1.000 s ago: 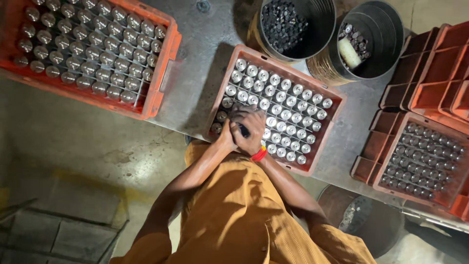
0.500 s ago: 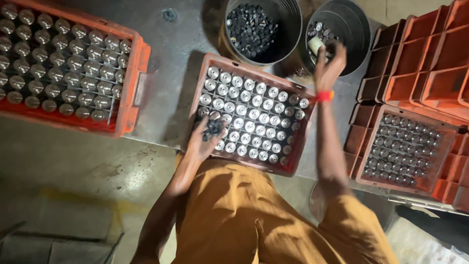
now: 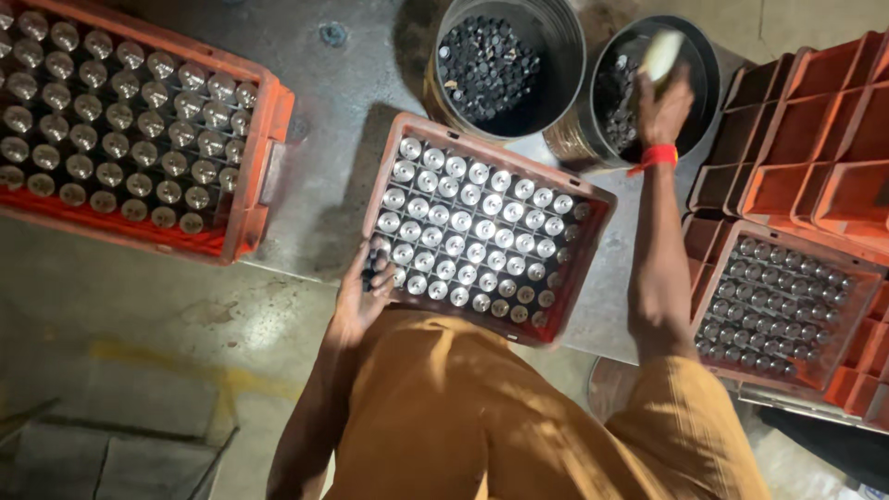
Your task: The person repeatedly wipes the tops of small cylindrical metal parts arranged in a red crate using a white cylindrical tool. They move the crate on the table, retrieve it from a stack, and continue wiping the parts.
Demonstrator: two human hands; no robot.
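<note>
Head view looks straight down on a person in an orange-brown shirt [image 3: 482,417] bent over a red crate [image 3: 593,199] full of upright metal cylinders [image 3: 472,227] with shiny round tops, packed in neat rows. That crate sits on a grey metal surface [image 3: 343,176]. The left hand [image 3: 361,296] rests at the crate's near left corner, its fingers [image 3: 380,268] curled around a few small dark pieces [image 3: 373,271], though the dim light makes it hard to tell exactly what they are. The right hand [image 3: 662,106], with a red band [image 3: 653,157] at the wrist, reaches out over the right bucket [image 3: 708,74], a dark round one holding small dark parts; its fingers are closed around a pale, oblong object [image 3: 662,54] that sticks up above the hand. Just beside it to the left stands another bucket [image 3: 556,46], filled with black cylindrical pieces [image 3: 486,65]. A larger red crate [image 3: 264,139] of metal cylinders lies to the left on the same surface, well apart from the hands. On the right, a further crate [image 3: 861,278] holds duller cylinders, with stacked empty red crates [image 3: 815,139] behind it.
</note>
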